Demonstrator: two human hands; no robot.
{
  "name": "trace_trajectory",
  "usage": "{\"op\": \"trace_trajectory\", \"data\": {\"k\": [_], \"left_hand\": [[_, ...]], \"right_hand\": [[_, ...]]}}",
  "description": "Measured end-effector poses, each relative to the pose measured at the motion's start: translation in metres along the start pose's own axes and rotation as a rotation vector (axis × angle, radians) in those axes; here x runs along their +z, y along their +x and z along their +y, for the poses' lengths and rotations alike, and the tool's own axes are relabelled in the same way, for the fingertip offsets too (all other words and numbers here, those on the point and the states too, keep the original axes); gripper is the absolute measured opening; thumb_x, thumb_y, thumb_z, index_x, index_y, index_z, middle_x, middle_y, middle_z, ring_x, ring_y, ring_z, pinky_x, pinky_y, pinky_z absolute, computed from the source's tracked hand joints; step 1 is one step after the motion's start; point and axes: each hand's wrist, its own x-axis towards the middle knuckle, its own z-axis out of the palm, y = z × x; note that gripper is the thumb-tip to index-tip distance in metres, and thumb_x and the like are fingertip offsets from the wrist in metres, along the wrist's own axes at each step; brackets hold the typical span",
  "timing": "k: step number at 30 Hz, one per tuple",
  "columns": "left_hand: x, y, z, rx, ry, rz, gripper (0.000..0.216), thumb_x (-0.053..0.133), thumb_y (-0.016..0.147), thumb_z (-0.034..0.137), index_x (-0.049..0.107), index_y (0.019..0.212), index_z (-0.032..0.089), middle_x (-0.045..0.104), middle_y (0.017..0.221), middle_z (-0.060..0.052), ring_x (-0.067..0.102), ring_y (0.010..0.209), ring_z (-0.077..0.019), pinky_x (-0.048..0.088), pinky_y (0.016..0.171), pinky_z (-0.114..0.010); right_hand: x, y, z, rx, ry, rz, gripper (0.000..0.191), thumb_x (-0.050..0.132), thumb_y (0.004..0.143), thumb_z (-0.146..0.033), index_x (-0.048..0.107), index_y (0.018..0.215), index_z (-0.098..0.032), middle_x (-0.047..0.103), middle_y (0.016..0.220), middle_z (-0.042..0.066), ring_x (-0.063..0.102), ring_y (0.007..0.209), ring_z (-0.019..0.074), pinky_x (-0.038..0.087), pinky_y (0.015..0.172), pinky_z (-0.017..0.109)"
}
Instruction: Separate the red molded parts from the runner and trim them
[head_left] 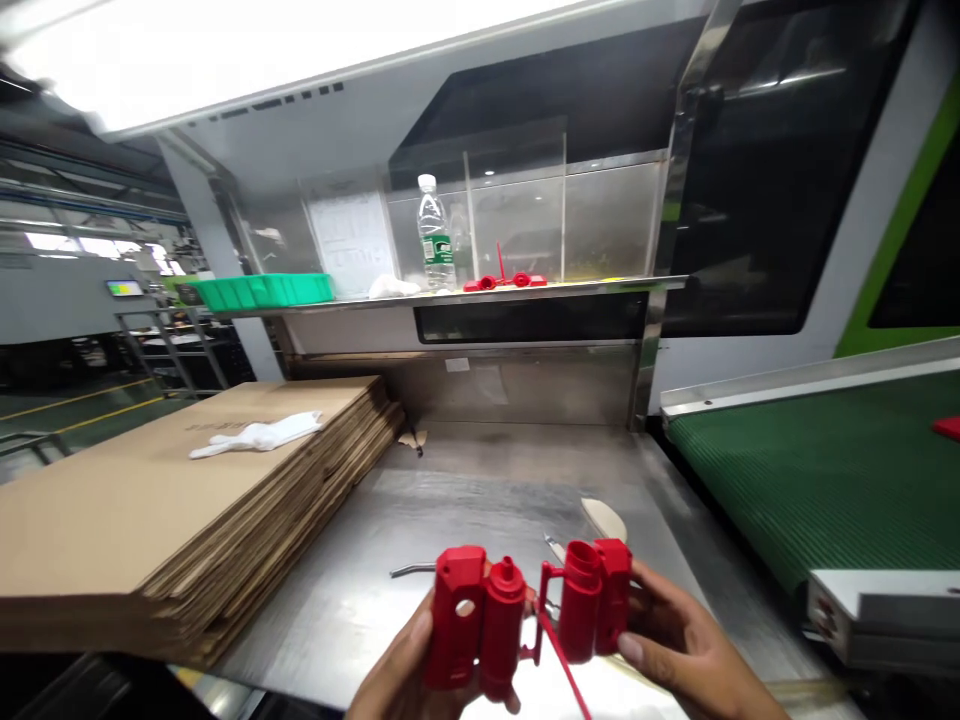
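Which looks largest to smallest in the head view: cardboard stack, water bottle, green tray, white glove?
1. cardboard stack, clearly largest, also nearest.
2. green tray.
3. white glove and water bottle: similar extent; the bottle stands farther away, so unranked.

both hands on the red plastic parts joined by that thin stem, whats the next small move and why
Probably twist the two halves apart: the left hand and right hand each grip one red molded part, and a thin red stem links them.

factory floor | conveyor belt | cardboard stack | steel bench
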Motion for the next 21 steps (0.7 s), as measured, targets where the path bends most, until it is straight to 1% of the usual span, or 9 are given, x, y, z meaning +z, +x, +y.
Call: {"op": "trace_trajectory", "data": {"k": [3,5,6,8,11,13,17,19,21], "left_hand": [[0.001,0.0,-0.005,0.003,-0.016,-0.028,0.046,0.04,0.097,0.038,0.06,0.134,0.021,0.066,0.128,-0.019,0.062,0.111,-0.0383,0.049,0.082,-0.048],[0.001,0.001,-0.007,0.009,-0.011,-0.039,0.043,0.04,0.098,0.037,0.06,0.134,0.024,0.064,0.131,-0.017,0.059,0.117,-0.0369,0.05,0.082,-0.047],[0.001,0.001,-0.008,0.011,-0.004,-0.046,0.042,0.039,0.098,0.036,0.061,0.133,0.025,0.063,0.132,-0.016,0.058,0.117,-0.0365,0.05,0.081,-0.046],[0.0,0.002,-0.009,0.0,0.008,-0.056,0.043,0.038,0.099,0.037,0.06,0.134,0.024,0.062,0.131,-0.017,0.061,0.111,-0.0351,0.049,0.08,-0.046],[-0.003,0.003,-0.009,-0.006,0.025,-0.029,0.048,0.03,0.1,0.04,0.056,0.136,0.023,0.062,0.13,-0.018,0.063,0.105,-0.0347,0.049,0.08,-0.047],[-0.004,0.004,-0.008,-0.007,0.037,-0.01,0.051,0.024,0.101,0.041,0.055,0.136,0.021,0.063,0.13,-0.019,0.064,0.104,-0.0357,0.048,0.08,-0.048],[-0.003,0.003,-0.009,-0.028,0.033,0.004,0.054,0.023,0.1,0.043,0.052,0.139,0.018,0.063,0.127,-0.021,0.066,0.098,-0.0362,0.047,0.081,-0.049],[-0.002,0.003,-0.009,-0.031,0.035,0.024,0.056,0.023,0.1,0.045,0.043,0.145,0.018,0.062,0.128,-0.023,0.065,0.1,-0.0369,0.047,0.081,-0.05],[0.002,0.002,-0.008,-0.013,0.051,0.039,0.058,0.023,0.1,0.046,0.026,0.152,0.021,0.061,0.13,-0.023,0.064,0.102,-0.0366,0.048,0.08,-0.05]], "right_hand": [[-0.016,0.004,0.012,0.054,0.004,-0.032,0.056,0.084,0.075,-0.034,0.064,0.126,-0.04,0.07,0.12,0.006,0.066,0.109,0.0279,0.052,0.094,0.042],[-0.027,0.007,0.021,0.08,0.024,-0.018,0.055,0.085,0.073,-0.034,0.065,0.124,-0.042,0.07,0.12,0.005,0.065,0.11,0.0274,0.052,0.095,0.04],[-0.031,0.008,0.026,0.089,0.033,-0.002,0.056,0.086,0.072,-0.033,0.065,0.123,-0.042,0.07,0.12,0.005,0.065,0.11,0.0276,0.052,0.095,0.039],[-0.036,0.009,0.033,0.108,0.043,0.027,0.058,0.087,0.07,-0.031,0.066,0.123,-0.04,0.071,0.118,0.007,0.066,0.107,0.0283,0.052,0.094,0.04],[-0.032,0.008,0.035,0.128,0.08,0.043,0.058,0.087,0.069,-0.03,0.067,0.122,-0.04,0.072,0.115,0.008,0.068,0.105,0.0286,0.053,0.092,0.042],[-0.024,0.006,0.032,0.137,0.138,0.07,0.059,0.09,0.066,-0.031,0.068,0.12,-0.038,0.073,0.112,0.008,0.068,0.104,0.0293,0.053,0.092,0.043],[-0.012,0.003,0.025,0.164,0.201,0.103,0.062,0.094,0.059,-0.031,0.07,0.115,-0.034,0.075,0.106,0.008,0.07,0.099,0.03,0.055,0.088,0.043],[-0.01,0.002,0.023,0.19,0.206,0.11,0.063,0.095,0.057,-0.032,0.069,0.115,-0.033,0.075,0.107,0.008,0.07,0.099,0.0301,0.055,0.087,0.042],[-0.01,0.0,0.022,0.21,0.197,0.122,0.064,0.095,0.056,-0.033,0.068,0.115,-0.033,0.074,0.11,0.009,0.07,0.101,0.0309,0.056,0.087,0.042]]}}
